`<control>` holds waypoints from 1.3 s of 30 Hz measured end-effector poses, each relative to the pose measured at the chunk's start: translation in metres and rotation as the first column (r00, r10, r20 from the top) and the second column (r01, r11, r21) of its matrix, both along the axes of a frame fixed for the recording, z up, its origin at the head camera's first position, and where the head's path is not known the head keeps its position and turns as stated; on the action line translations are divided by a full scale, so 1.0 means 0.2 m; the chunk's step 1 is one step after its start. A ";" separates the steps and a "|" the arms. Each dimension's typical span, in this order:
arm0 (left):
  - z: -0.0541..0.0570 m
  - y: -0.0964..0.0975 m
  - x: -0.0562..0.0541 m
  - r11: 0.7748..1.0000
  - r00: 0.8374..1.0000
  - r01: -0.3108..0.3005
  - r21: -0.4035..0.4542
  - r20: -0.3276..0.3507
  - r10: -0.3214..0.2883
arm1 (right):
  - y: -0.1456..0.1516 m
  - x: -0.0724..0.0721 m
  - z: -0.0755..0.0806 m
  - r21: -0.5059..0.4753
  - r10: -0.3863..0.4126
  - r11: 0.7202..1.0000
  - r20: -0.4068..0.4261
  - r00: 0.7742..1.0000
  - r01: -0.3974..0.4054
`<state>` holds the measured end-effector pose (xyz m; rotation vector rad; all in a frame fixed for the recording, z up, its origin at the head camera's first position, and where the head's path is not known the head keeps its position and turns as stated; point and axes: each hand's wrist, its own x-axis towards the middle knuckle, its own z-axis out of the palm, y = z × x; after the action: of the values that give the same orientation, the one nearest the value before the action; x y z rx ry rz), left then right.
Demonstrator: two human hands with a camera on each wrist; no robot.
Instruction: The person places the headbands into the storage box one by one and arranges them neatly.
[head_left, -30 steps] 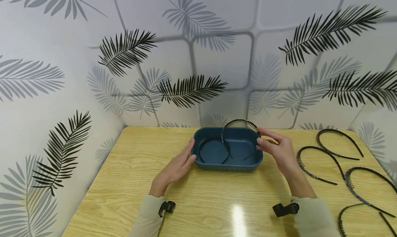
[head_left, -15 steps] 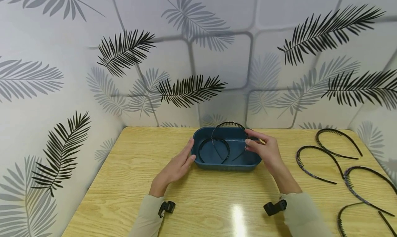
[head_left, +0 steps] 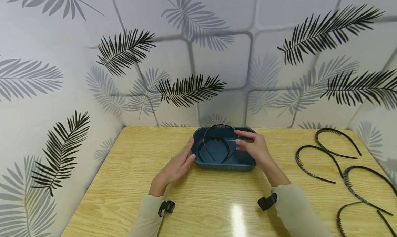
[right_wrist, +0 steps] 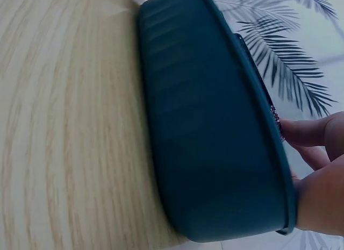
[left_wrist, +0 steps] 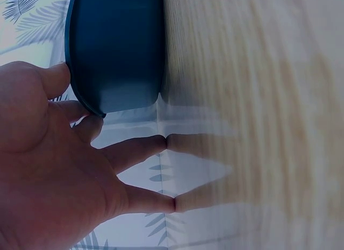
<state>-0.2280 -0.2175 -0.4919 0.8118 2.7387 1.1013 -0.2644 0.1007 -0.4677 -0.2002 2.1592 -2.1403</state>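
My right hand [head_left: 255,148] pinches one side of a dark toothed headband [head_left: 221,125] between thumb and fingers. The headband stands upright, its arch above the back rim of a dark blue plastic bin [head_left: 224,167] and its lower ends inside. Another black toothed headband [head_left: 214,138] lies in the bin's left part, behind the held one in the head view. Against the bin's left end rests my left hand [head_left: 173,168], thumb and fingers extended at the rim. In the left wrist view its other fingers [left_wrist: 137,148] spread down beside the bin [left_wrist: 115,56]. The right wrist view shows the held headband [right_wrist: 255,64] over the rim, mostly hidden.
Several headbands lie on the right of the wooden table [head_left: 198,202], among them one at the back [head_left: 353,143], one left of it [head_left: 319,178], and one nearer the front [head_left: 346,182]. A leaf-patterned wall covering [head_left: 223,68] stands behind the table.
My right hand has moved left with the headband, from the bin's right side to over the other headband. The left hand stays at the bin's left end.
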 end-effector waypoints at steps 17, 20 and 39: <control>0.01 0.00 0.00 1.000 1.000 0.000 -0.008 0.006 0.000 | -0.08 -0.06 -0.05 0.054 0.025 0.998 0.072 0.997 -0.029; 0.01 0.00 0.00 1.000 1.000 0.000 -0.005 0.005 0.000 | -0.10 -0.07 -0.05 0.063 0.031 0.997 0.096 0.995 -0.037; 0.01 0.01 0.00 1.000 1.000 -0.002 -0.002 0.007 0.002 | -0.13 -0.09 -0.08 0.110 0.046 0.992 0.178 0.983 -0.066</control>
<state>-0.2274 -0.2163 -0.4908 0.8036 2.7347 1.1001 -0.2833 0.0751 -0.4838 -0.0599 2.1415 -1.9178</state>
